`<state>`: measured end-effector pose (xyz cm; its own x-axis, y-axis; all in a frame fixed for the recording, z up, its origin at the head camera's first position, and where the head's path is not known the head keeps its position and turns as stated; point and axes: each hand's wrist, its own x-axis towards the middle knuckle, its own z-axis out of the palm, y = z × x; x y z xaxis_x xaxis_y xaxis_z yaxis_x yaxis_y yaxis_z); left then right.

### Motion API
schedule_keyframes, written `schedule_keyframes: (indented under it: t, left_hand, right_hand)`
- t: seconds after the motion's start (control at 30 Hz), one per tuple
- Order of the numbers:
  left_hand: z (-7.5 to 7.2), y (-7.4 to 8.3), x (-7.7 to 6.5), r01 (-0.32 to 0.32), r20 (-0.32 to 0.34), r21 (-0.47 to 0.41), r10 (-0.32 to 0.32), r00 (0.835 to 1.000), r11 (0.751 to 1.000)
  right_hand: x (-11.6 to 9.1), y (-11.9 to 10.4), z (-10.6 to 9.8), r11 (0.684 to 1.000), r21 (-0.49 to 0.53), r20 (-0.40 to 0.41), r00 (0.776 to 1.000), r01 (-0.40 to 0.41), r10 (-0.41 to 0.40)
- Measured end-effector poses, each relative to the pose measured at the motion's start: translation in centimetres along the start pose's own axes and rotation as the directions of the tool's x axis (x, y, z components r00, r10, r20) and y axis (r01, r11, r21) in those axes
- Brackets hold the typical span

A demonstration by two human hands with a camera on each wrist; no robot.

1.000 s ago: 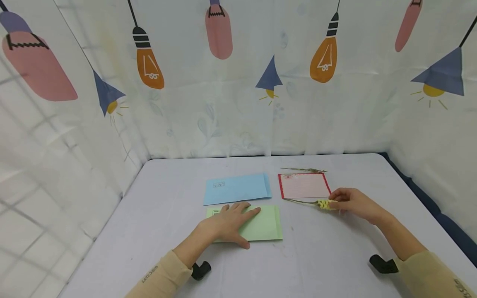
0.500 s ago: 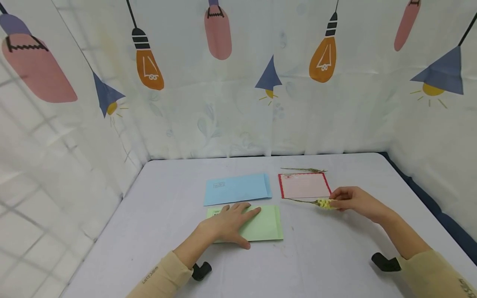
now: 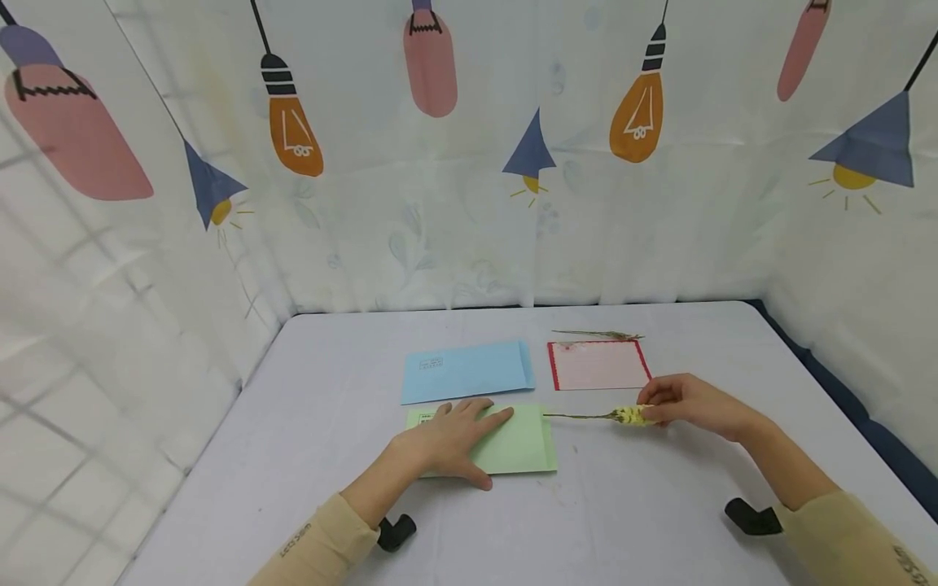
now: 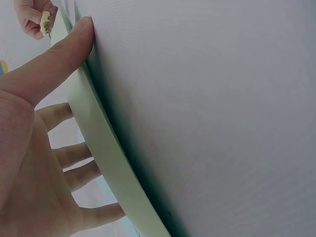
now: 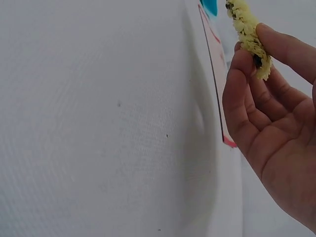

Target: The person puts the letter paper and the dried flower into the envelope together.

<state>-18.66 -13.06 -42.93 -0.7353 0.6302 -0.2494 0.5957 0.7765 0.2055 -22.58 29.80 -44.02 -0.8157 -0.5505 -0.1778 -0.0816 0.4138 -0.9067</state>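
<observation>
Filling the back and both sides, a pale curtain (image 3: 469,244) carries eight printed lamps (image 3: 636,114): three pink, three blue, two orange, some cut off at the edges of view. Below spreads the white tabletop (image 3: 601,529), its far corners rounded, dark cloth (image 3: 894,456) bordering its right edge, its near edge out of view; wide stretches of it run to the left of the things and in front of them. Two beige sleeves (image 3: 322,537) reach in, cut off at the bottom.

The left hand (image 3: 462,439), fingers spread wide, lies on the nearer of two envelopes, the green envelope (image 3: 520,448), hiding much of it and part of its label (image 3: 425,417). The right hand (image 3: 692,400) pinches one yellow flower (image 3: 628,416) narrowly between thumb and fingers, which cover its tip in the head view. Behind the green envelope lies the blue envelope (image 3: 469,374), its small printing too fine to read.

To its right sits one pink card (image 3: 597,368) with red edging. The flower's thin stem points left to the green envelope's right end; whether it goes inside or over cannot be told. One dried sprig (image 3: 601,334) lies just beyond the card.
</observation>
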Motion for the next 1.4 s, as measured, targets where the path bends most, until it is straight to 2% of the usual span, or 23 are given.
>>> schedule_keyframes:
  t: [0.73, 1.17, 1.4]
  left_hand:
    - [0.1, 0.1, -0.1, 0.001, -0.004, 0.012, -0.001, 1.0, 1.0]
    - [0.2, -0.1, 0.1, -0.006, -0.004, 0.028, 0.006, 1.0, 1.0]
    - [0.2, -0.2, 0.2, -0.002, 0.002, 0.024, 0.002, 1.0, 1.0]
  right_hand:
    - [2.3, -0.3, 1.8, 1.0, -0.017, 0.066, 0.998, 0.024, -0.022]
    - [3.9, -0.8, 3.1, 0.999, -0.032, 0.063, 0.998, 0.026, -0.024]
    - [4.4, -1.2, 3.8, 0.999, -0.045, 0.04, 0.999, -0.004, 0.005]
